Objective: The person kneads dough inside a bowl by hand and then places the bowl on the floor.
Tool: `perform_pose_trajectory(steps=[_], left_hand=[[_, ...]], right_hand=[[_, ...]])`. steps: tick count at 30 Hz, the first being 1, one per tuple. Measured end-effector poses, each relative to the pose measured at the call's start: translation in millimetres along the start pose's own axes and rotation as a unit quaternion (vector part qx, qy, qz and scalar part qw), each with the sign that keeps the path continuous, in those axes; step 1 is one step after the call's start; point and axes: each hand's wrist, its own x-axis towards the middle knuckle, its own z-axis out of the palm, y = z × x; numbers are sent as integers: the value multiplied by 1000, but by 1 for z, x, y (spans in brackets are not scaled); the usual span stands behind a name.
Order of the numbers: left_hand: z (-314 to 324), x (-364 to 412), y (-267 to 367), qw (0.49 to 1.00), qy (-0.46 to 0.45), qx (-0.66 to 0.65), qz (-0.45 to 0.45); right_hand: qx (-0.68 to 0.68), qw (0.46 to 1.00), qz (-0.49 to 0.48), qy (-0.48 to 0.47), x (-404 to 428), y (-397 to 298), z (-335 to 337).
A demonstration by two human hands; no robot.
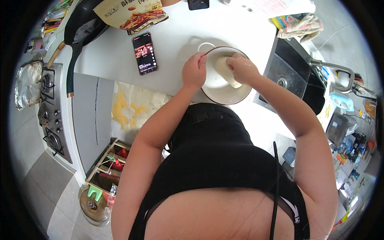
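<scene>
A round white bowl [214, 90] with a dark brown rim stands on the white countertop, close to my body. My left hand [195, 70] grips its rim on the left side, thumb on top. Inside the bowl lies a pale, elongated lump of dough [223, 72]. My right hand [242, 69] reaches over the right rim and holds the dough by its upper right side, fingers curled against it. Part of the dough is hidden behind those fingers. Behind the bowl shows a white loop [206, 44], perhaps a handle.
Left of the bowl lies a phone [145, 54] with a lit screen. A printed food package [135, 16] and a black wok [85, 27] sit beyond it. To the right is a black sink [285, 72] with a metal faucet [336, 67]. A gas stove [55, 117] stands far left.
</scene>
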Motion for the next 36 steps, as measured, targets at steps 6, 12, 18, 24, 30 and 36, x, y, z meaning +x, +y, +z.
perform_pose_trajectory(steps=[6, 12, 18, 24, 30, 36], left_hand=[[0, -1, 3, 999, 18, -26, 12], [0, 0, 4, 998, 37, -34, 46], [5, 1, -3, 998, 22, -42, 43], [3, 2, -5, 998, 38, -31, 45], [5, 2, -6, 998, 26, -42, 41], [4, 2, -2, 995, 42, -35, 78]], right_hand=[[-67, 994, -64, -52, 22, -15, 31], [-43, 995, -92, 19, 34, -7, 39], [25, 999, -17, 33, 19, -5, 42], [27, 991, -100, 86, -21, 6, -14], [-149, 973, 31, -172, 18, -30, 3], [-12, 952, 114, -284, 51, -18, 20]])
